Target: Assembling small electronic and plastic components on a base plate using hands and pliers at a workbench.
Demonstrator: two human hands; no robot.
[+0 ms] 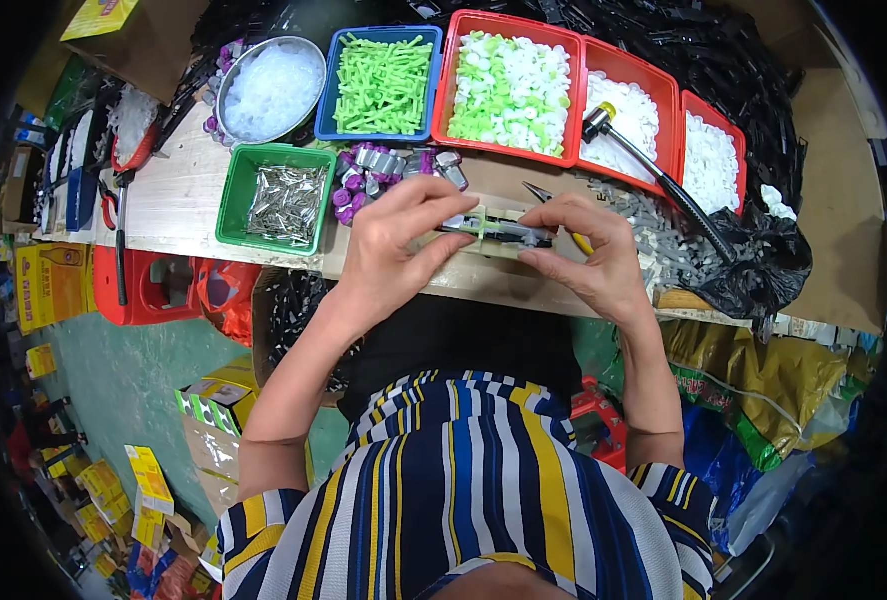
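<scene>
Over the near edge of the wooden bench, both hands meet at a small black plastic assembly with pale green parts (pixel 499 231). My left hand (pixel 392 240) pinches its left end between thumb and fingers. The right end is between the thumb and fingers of my right hand (pixel 592 248). A pale piece lies under or behind the assembly; I cannot tell if they are joined. Pliers with a yellow grip (pixel 583 243) lie partly hidden behind my right hand. Several purple-and-grey plastic parts (pixel 379 162) are heaped beyond my left hand.
A green bin of metal pins (pixel 226 215), a blue bin of green sticks (pixel 329 105), a round bowl of clear pieces (pixel 272 88) and red bins (pixel 451 92) line the bench. A hammer (pixel 654 175) leans over the right bins, near a black plastic bag (pixel 764 265).
</scene>
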